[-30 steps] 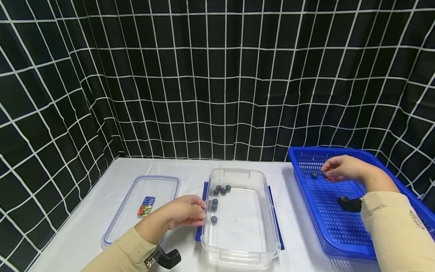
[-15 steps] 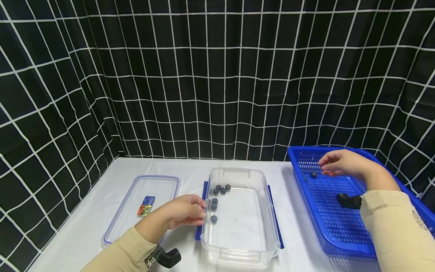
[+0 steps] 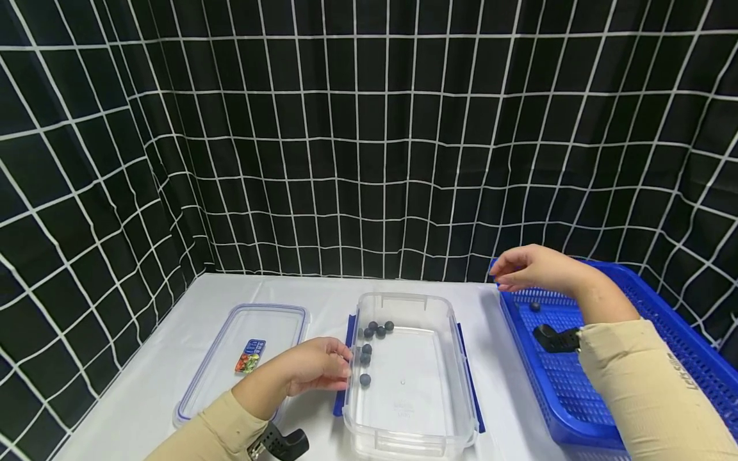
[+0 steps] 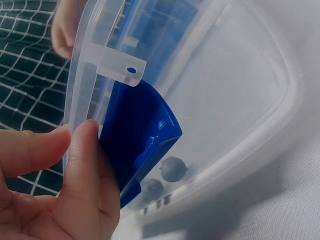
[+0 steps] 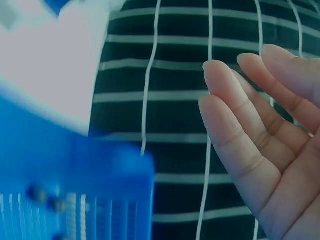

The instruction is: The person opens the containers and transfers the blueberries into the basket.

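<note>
My left hand [image 3: 316, 368] holds the left side of a clear plastic box [image 3: 415, 431]. In the left wrist view, thumb and fingers [image 4: 82, 185] pinch its rim beside a hanging blue latch [image 4: 140, 135]. Several small dark blue-grey balls, blueberry-like [image 3: 365, 380], lie inside along the left wall and the far left corner. Over the far left edge of a blue basket [image 3: 553, 410] is my right hand [image 3: 539, 269], fingers loosely bent. No ball shows at its fingertips; whether one is hidden there I cannot tell. One dark ball [image 3: 535, 307] lies in the basket.
A clear lid [image 3: 216, 358] with a blue seal and a picture label [image 3: 250, 356] lies left of the box. White cloth [image 3: 138, 358] covers the table. A black curtain with white grid lines [image 3: 380, 141] stands behind and at the sides.
My right hand has risen from inside the basket and moved left to its edge. A ball seen at its fingertips earlier no longer shows. My left hand stays at the box.
</note>
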A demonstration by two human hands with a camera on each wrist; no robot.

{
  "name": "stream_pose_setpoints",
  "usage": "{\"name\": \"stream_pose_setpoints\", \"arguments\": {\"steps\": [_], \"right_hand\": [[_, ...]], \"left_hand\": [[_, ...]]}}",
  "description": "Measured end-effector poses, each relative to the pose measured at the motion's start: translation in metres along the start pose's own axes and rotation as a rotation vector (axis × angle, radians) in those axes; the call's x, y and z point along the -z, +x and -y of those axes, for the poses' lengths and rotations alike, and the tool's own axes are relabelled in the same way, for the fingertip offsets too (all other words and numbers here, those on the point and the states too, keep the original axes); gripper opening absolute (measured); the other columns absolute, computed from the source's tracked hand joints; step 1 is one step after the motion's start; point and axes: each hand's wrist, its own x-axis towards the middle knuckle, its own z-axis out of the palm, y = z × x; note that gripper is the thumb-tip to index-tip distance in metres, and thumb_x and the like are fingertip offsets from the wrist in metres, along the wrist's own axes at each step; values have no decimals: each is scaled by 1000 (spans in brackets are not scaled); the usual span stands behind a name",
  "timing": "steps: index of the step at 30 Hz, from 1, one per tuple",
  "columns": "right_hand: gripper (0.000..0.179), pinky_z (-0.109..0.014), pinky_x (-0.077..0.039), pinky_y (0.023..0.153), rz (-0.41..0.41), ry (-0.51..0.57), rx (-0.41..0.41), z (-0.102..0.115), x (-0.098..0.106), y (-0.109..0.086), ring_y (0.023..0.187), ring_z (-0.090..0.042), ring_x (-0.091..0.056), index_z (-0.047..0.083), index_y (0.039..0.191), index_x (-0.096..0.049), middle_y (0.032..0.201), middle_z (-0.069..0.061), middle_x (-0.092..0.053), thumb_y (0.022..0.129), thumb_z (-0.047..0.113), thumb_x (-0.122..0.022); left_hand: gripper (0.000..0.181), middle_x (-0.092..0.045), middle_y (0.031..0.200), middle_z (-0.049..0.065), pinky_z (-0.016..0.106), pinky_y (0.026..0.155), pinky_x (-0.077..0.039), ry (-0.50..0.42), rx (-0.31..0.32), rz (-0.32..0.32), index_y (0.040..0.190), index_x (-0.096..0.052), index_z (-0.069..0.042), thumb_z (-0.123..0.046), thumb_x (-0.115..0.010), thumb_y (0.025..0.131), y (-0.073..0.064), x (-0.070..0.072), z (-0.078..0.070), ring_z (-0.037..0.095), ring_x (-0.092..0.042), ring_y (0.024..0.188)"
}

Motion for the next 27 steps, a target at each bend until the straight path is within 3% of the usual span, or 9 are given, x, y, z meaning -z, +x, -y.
{"name": "stream_pose_setpoints", "arguments": {"steps": [14, 27], "right_hand": [[20, -31, -56, 78, 164, -9, 222, 63, -60, 40, 85, -18, -62, 7, 101, -64, 93, -10, -64, 81, 7, -67], [18, -27, -57, 74, 274, 3, 296, 95, -117, 66, 84, -20, -62, 10, 95, -66, 88, -3, -64, 79, 3, -67]], "left_hand": [[24, -51, 78, 6, 27, 71, -58, -1, -5, 1, 102, -47, 5, 8, -55, 79, 2, 1, 2, 14, -58, 68], [23, -50, 78, 6, 28, 72, -58, 2, 9, -2, 101, -47, 4, 8, -55, 80, 1, 0, 2, 15, -59, 69]]}}
